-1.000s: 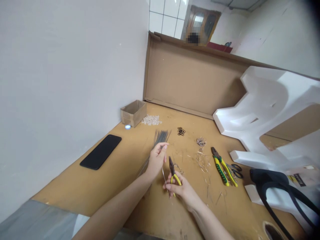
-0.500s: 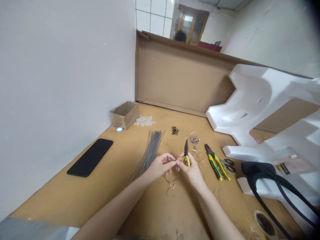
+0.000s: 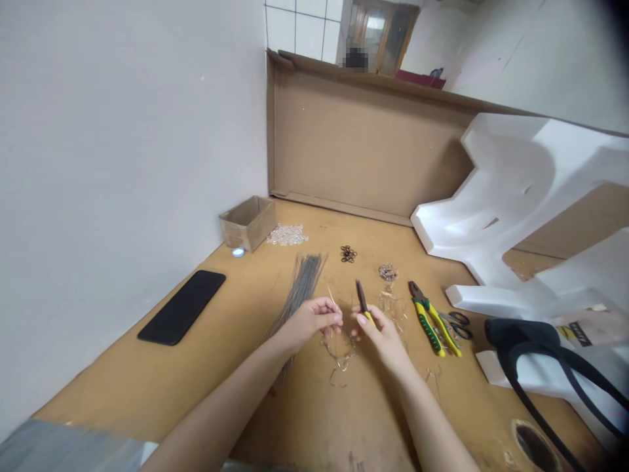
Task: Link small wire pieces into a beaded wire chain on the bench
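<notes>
Between the thumb and fingers of my left hand (image 3: 317, 321) is a thin piece of wire (image 3: 332, 295), its end sticking up. My right hand (image 3: 381, 334) is closed on needle-nose pliers (image 3: 362, 300) with yellow handles; the dark jaws point up and away from me. A small gap separates the two hands. Below them on the table lie bent wire pieces (image 3: 339, 359). Left of the hands is a bundle of straight grey wires (image 3: 301, 285), partly hidden by my left hand and forearm.
Larger green-yellow pliers (image 3: 432, 321) and scissors (image 3: 457, 322) lie right, near white foam (image 3: 491, 177) and a black strap-like frame (image 3: 515, 357). Behind are black rings (image 3: 348, 254), clear small pieces (image 3: 287, 234), a cardboard box (image 3: 249, 221) and a wire coil (image 3: 388, 272). A phone (image 3: 183, 307) lies left.
My hands have moved apart from touching. The pliers now sit in a working grip in my right hand, and the wire end stands up from my left fingers. The view has shifted slightly.
</notes>
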### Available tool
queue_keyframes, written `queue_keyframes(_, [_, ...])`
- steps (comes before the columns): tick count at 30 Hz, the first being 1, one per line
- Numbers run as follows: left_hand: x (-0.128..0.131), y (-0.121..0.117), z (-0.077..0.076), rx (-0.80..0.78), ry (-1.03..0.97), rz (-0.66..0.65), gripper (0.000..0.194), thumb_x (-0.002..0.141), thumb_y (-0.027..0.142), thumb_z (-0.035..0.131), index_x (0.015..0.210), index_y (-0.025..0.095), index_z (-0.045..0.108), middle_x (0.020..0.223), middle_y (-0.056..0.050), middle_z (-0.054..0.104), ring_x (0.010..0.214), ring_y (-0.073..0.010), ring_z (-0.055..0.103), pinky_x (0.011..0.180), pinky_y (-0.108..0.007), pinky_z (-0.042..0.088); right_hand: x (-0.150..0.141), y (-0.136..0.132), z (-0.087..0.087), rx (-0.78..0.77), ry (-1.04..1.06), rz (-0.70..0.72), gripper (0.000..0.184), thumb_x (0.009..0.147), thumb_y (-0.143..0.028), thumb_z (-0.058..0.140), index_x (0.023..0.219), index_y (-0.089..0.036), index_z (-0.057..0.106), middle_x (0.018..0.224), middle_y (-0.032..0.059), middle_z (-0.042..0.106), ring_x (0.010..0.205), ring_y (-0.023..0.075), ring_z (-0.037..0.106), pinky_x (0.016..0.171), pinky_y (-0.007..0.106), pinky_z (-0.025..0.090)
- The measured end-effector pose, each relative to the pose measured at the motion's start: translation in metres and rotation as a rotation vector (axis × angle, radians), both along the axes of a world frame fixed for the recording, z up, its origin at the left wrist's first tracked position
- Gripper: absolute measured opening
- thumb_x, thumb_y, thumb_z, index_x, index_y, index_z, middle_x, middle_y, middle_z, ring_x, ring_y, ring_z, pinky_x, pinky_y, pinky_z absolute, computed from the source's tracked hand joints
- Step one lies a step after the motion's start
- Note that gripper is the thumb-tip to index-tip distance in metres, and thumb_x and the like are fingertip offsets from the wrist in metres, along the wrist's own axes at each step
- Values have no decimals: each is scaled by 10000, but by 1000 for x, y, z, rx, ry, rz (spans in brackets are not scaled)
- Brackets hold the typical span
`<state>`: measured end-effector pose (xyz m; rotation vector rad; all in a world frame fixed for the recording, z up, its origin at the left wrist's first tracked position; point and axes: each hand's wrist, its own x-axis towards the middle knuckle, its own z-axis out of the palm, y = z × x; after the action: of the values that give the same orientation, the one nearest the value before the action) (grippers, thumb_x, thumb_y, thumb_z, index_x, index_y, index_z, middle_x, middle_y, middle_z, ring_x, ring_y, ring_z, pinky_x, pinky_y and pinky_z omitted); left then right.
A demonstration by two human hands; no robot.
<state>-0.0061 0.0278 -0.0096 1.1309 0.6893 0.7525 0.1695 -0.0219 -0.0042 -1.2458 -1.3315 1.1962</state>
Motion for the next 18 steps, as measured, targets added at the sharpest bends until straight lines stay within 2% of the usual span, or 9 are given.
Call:
queue_keyframes(3, [-10, 6, 8, -69, -81, 77, 245, 658, 322, 682, 722, 136, 536, 674, -10, 614, 565, -78, 555, 469, -165, 373, 13, -2, 7, -138, -4, 291, 360, 850, -459, 455, 957, -142, 587, 791, 47, 601, 610, 129, 568, 563, 258, 442])
queue_keyframes(5, [-14, 9, 10, -112, -125, 93, 250, 648, 314, 693, 716, 138, 528, 649, 2, 599, 545, -65, 534, 449, -154, 338, 19, -3, 11, -215, -8, 405, 355, 858, -443, 455, 938, -131, 605, 770, 48, 612, 596, 128, 578, 544, 251, 438])
queue_keyframes(11, [-13, 8, 9, -124, -153, 103, 262, 648, 319, 696, 721, 138, 521, 660, -1, 606, 555, -71, 543, 463, -166, 341, 23, -4, 13, -293, -13, 465, 374, 842, -449, 481, 944, -118, 622, 737, 53, 637, 562, 131, 596, 525, 251, 447])
queue_keyframes(18, [-12, 7, 9, -126, -131, 71, 255, 646, 308, 700, 713, 133, 527, 654, 3, 608, 540, -67, 543, 458, -165, 368, 23, -5, 13, -312, 1, 461, 378, 844, -434, 486, 988, -113, 623, 711, 49, 639, 538, 130, 599, 500, 240, 437])
